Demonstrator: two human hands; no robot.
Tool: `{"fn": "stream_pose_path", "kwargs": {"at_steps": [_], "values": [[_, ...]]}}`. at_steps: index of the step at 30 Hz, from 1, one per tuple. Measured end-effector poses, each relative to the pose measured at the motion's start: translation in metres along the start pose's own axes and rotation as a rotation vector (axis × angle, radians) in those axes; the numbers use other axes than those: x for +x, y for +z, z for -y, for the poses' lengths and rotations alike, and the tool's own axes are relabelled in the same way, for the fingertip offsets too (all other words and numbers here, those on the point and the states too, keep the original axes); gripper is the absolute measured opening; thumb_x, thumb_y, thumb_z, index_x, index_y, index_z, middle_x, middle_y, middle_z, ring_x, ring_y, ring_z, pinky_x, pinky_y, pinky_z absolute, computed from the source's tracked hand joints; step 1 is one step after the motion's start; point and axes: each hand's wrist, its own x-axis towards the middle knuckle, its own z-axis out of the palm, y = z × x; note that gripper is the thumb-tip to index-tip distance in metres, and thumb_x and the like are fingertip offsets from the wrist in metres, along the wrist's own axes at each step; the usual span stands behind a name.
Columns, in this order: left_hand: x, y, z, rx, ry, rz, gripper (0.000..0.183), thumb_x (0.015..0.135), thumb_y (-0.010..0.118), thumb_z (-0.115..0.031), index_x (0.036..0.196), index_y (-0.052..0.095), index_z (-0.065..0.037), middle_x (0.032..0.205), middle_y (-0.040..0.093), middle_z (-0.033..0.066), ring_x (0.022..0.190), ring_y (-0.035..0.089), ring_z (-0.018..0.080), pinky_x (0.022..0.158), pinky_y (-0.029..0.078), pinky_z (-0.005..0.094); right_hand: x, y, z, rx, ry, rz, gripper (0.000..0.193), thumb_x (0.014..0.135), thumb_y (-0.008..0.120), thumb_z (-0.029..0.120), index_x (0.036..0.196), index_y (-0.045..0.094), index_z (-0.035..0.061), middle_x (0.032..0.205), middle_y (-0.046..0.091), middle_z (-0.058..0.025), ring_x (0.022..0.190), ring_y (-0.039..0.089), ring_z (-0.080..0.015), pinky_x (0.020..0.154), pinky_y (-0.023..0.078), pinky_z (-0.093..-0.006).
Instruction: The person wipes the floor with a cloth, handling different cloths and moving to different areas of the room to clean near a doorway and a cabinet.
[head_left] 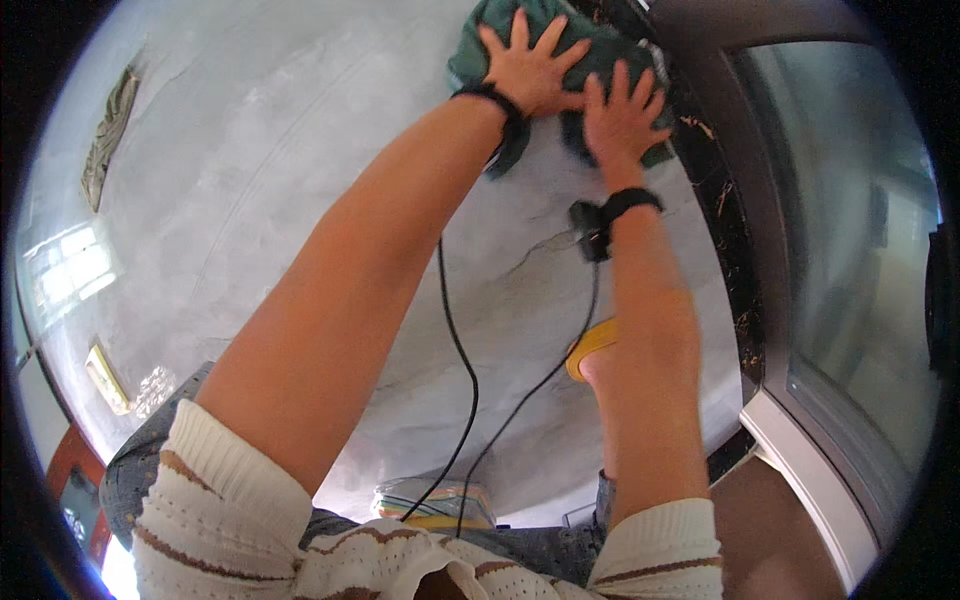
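Note:
A dark green cloth [470, 62], bunched and folded, lies on the grey marbled floor [270, 150] at the far end of my reach. My left hand [532, 75] presses flat on it with the fingers spread apart. Just right of it and a little nearer, my right hand [622, 120] also rests on the cloth, its fingers stretched out. Neither hand grips anything. Each wrist wears a black band, and a small dark box hangs by the right one. Folds under both palms are hidden.
Along the right runs a dark veined stone border [725, 220] beside a brown-framed glass door [850, 200]. Two black cables [470, 365] trail toward me. My foot wears a yellow slipper [592, 345]. A crumpled grey-green cloth [108, 140] lies far left, and a plastic-wrapped stack [435, 500] sits close by.

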Motion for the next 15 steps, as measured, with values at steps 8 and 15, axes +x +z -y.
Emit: {"fn": "stream_pose_path", "kwargs": {"at_steps": [8,15], "values": [[-0.008,0.005,-0.013,-0.078,0.065,0.062,0.076,0.082,0.052,-0.074,0.148,0.034,-0.042,0.162,0.019,0.0004,0.145,0.013,0.0453,0.099,0.009,0.0829,-0.013,0.001,-0.039,0.027,-0.114,0.01,0.05,0.099,0.04,0.048,0.145,0.04,0.0281,0.155,0.03,-0.0112,0.142,0.024,-0.0402,0.106,0.019,-0.0736],[-0.146,-0.018,-0.028,-0.144,0.172,0.156,0.074,0.085,0.05,-0.071,0.15,0.032,-0.038,0.161,0.016,0.0047,0.144,0.013,0.0482,0.095,0.017,0.0847,-0.163,-0.026,-0.009,-0.056,0.052,0.019,0.048,0.098,0.045,0.039,0.143,0.042,0.0216,0.15,0.034,-0.0147,0.138,0.028,-0.0407,0.099,0.024,-0.0726]]}}
